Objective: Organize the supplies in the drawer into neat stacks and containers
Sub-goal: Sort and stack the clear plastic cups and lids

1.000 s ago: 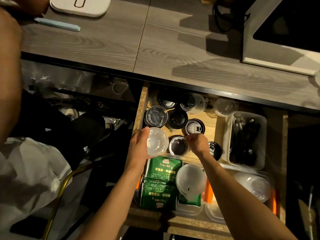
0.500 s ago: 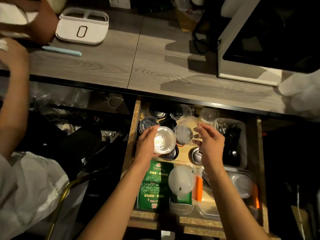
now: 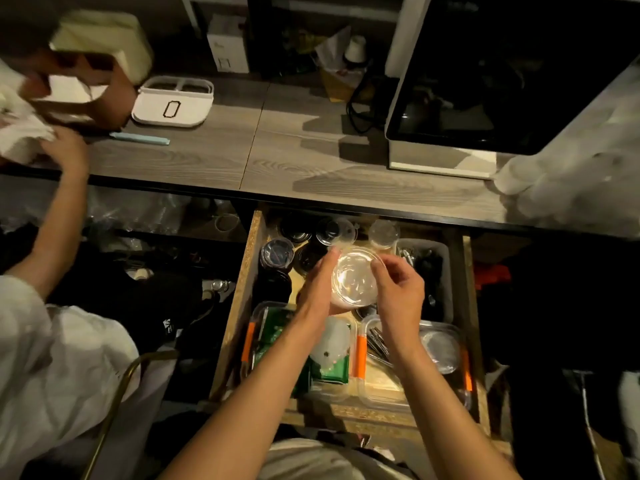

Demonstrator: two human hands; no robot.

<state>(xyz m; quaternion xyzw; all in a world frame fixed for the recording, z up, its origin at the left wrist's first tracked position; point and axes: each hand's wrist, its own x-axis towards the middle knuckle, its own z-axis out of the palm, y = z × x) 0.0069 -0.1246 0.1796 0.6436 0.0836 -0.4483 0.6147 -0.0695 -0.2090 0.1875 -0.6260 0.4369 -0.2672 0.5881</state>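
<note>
The scene is lying dim and warm-toned, with light falling from above onto the bench (image 3: 214,157), where hard shadows are stretching left from the appliance (image 3: 485,98). The drawer (image 3: 239,299) is sitting half in shade; glare is glinting off the clear lid (image 3: 353,278) between the hands. Motion blur is smearing the far left corner and the white mass at the right edge. Straight lines are bowing toward the frame's edges, and the far back is sinking into near black.

lid (image 3: 354,278): clear glossy plastic | drawer (image 3: 239,299): rough chipboard | counter (image 3: 214,161): matt woodgrain
</note>
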